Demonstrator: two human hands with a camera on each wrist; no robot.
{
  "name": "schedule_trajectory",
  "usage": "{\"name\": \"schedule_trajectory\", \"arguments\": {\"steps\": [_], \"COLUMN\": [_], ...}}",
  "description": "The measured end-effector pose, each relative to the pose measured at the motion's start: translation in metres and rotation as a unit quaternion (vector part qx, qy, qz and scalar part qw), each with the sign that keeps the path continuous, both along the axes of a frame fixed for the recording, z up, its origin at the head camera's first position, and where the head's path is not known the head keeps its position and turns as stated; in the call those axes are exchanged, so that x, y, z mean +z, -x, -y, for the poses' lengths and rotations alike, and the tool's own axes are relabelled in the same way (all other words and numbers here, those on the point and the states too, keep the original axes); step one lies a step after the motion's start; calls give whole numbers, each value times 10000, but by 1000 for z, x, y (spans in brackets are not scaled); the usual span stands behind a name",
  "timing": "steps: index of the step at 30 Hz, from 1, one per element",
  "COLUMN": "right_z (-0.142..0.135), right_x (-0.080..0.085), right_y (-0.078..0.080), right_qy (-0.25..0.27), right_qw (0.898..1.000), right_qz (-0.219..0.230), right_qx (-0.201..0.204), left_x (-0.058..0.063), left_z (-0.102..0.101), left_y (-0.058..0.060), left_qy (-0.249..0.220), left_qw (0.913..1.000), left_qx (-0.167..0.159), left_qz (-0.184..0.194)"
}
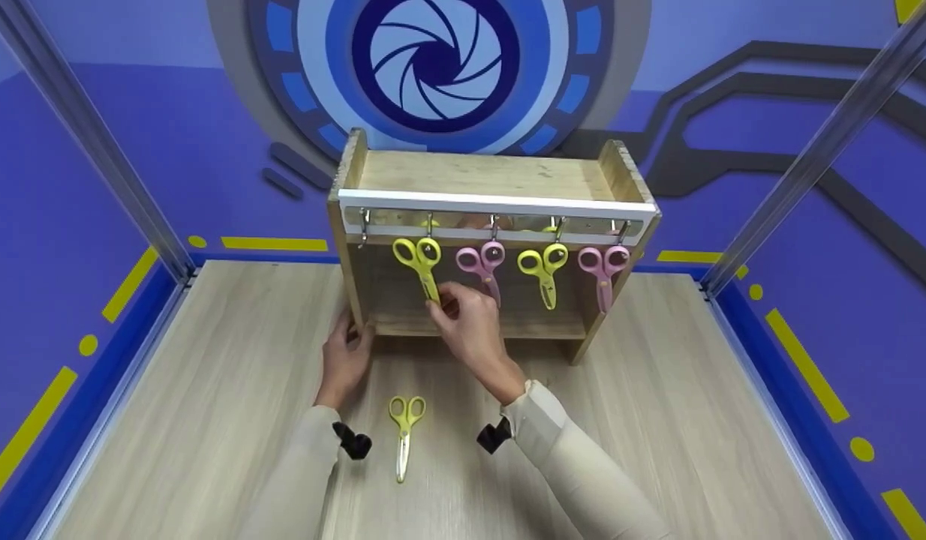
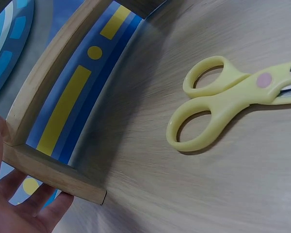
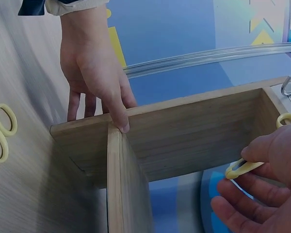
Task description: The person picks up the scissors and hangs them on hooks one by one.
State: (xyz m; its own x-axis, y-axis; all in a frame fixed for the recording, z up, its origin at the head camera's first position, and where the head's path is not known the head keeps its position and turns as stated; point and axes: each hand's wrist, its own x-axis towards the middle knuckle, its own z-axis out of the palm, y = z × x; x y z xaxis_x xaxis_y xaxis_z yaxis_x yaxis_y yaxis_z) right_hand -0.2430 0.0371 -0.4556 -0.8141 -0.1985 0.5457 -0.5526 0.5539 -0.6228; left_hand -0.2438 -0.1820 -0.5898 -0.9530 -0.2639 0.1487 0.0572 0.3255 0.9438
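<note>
At the left side of a wooden rack (image 1: 478, 174), my left hand (image 1: 345, 364) grips the side panel, thumb on the front edge and fingers along the outside. My right hand (image 1: 474, 326) pinches the blade end of yellow scissors (image 1: 425, 282), whose handle hangs at the second hook from the left. In the right wrist view, the yellow blade tip (image 3: 240, 170) shows between thumb and fingers. Further right hang pink scissors (image 1: 487, 276), yellow scissors (image 1: 545, 281) and more pink scissors (image 1: 605, 276). Another yellow pair (image 1: 404, 431) lies on the table, handles toward the rack.
A white rail (image 1: 500, 202) with several metal hooks runs along the rack's upper front. The rack stands on a wood-grain table (image 1: 703, 420), close to a blue printed back wall (image 1: 133, 135). Metal posts (image 1: 823, 142) rise at both back corners.
</note>
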Motion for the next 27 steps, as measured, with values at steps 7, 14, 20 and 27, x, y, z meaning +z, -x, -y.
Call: {"name": "schedule_trajectory", "arguments": {"steps": [7,14,20,27], "right_z": [0,0,0,-1], "right_x": [-1,-2,-3,-3], "right_y": [2,3,4,2], "right_qy": [-85,-168,-188,-311], "right_qw": [10000,9998,9998,9994], "right_qz": [8,-56,-66,-23], "right_qx": [-21,-64,-88,-132], "left_x": [0,-2,0,0], "left_z": [-1,-1,-1,-2], "left_y": [0,0,0,-1], "left_qy": [-20,67,69,48], "left_qw": [9999,9997,9999,10000], "left_qx": [-19,-63,-55,-81], "left_qz": [-113,-226,-57,8]}}
